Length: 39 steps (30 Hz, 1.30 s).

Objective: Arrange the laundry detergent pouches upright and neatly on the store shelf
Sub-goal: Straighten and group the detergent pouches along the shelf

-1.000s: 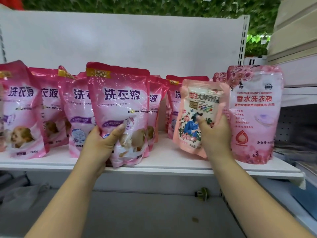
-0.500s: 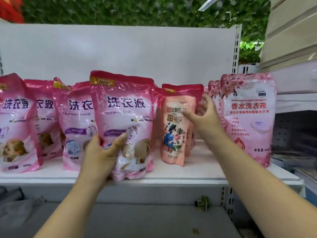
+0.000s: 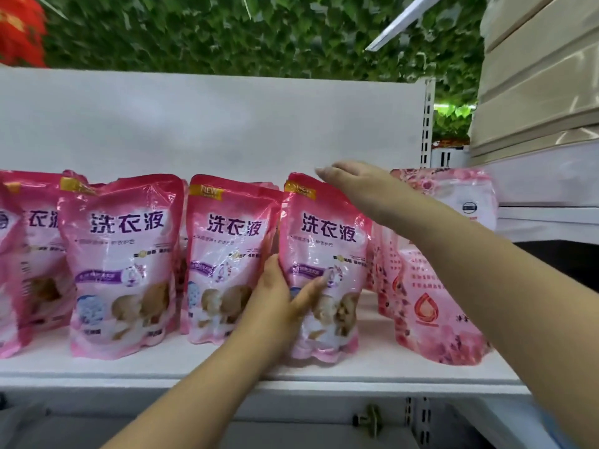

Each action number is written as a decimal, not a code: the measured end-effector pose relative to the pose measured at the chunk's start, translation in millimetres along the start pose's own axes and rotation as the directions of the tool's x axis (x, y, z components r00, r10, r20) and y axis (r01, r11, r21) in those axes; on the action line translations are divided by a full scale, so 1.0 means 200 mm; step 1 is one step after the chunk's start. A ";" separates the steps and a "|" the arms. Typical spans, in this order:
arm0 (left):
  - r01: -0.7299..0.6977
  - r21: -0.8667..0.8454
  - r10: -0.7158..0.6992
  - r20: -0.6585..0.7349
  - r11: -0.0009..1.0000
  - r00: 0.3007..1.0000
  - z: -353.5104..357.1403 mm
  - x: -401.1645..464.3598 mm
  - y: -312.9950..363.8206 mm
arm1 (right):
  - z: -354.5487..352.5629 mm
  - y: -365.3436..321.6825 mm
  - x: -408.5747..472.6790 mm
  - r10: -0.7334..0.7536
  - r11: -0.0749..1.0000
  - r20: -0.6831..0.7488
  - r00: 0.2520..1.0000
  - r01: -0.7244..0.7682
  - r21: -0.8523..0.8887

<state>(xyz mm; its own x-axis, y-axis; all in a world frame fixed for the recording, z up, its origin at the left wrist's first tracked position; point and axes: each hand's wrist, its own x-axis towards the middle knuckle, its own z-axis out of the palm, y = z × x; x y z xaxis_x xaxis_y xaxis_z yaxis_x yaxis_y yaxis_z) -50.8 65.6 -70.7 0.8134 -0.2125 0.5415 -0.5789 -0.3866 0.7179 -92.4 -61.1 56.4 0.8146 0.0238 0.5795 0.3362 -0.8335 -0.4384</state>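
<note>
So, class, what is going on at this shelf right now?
A person is tidying pink detergent pouches on a white store shelf. The left hand holds the lower part of one upright pouch in the front row. The right hand reaches open over its top, gripping nothing. Other pouches stand alongside.

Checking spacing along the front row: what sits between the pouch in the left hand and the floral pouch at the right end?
Head view: no pouch up front, just a bare strip of shelf between the held pouch and floral pouch; further back, another floral pouch's edge shows.

The left hand [image 3: 278,299] reaches toward 12 o'clock, thumb splayed toward 2 o'clock. The right hand [image 3: 363,186] stretches flat toward 10 o'clock, fingers together.
</note>
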 end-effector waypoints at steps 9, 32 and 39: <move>-0.113 0.325 0.171 -0.155 0.939 0.973 -0.18 0.03 0.14 | 0.00 -0.06 0.09 0.044 0.991 0.191 0.981 -0.018 -0.134; -0.394 0.777 -0.320 0.581 0.491 0.748 -0.55 0.93 0.39 | -0.13 -0.01 0.61 0.484 0.853 0.430 0.762 -0.300 -0.428; -0.481 0.562 -0.097 0.712 0.673 0.695 -0.48 0.93 0.33 | -0.17 -0.02 0.63 0.498 0.864 0.706 0.504 -0.362 -0.351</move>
<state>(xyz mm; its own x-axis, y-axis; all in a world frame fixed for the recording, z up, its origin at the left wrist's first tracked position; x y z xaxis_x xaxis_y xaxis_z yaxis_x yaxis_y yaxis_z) 56.1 87.3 118.9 0.6623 -0.7492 -0.0045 -0.7491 -0.6620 -0.0235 -6.3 -73.5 154.3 0.9113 -0.0134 -0.4116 -0.1702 -0.9224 -0.3468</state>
